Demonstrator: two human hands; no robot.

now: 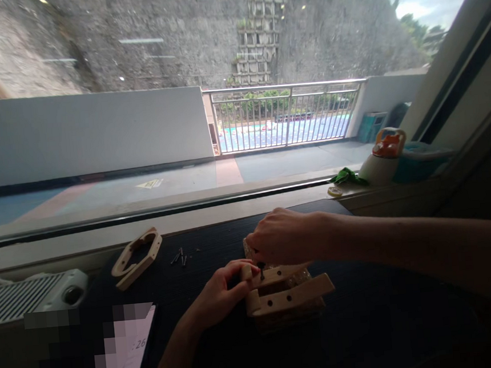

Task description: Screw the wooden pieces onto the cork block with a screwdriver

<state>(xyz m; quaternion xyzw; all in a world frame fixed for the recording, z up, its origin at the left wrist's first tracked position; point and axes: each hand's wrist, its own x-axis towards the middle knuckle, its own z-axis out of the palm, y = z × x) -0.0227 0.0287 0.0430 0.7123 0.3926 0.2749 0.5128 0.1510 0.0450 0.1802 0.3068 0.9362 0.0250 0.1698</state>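
Note:
A pale wooden frame (296, 295) with dark round holes lies on a clear plastic-wrapped bundle (320, 303) on the dark table. My left hand (223, 292) is closed on the left end of this frame, thumb and fingers around its upper corner. Over the frame's far bar is my right hand (282, 235), fingers bent together and pointing down. A short dark shaft (261, 267) stands upright between those fingers and the wood. Its upper part is hidden by the hand, so its kind cannot be made out.
Another wooden frame (149, 258) lies at the table's far left, with several loose screws (182, 256) beside it. A tablet-like screen (135, 348) is at the lower left. On the sill stand a white-and-orange bottle (383, 160), a green cloth (348, 177) and a tape roll (334, 191).

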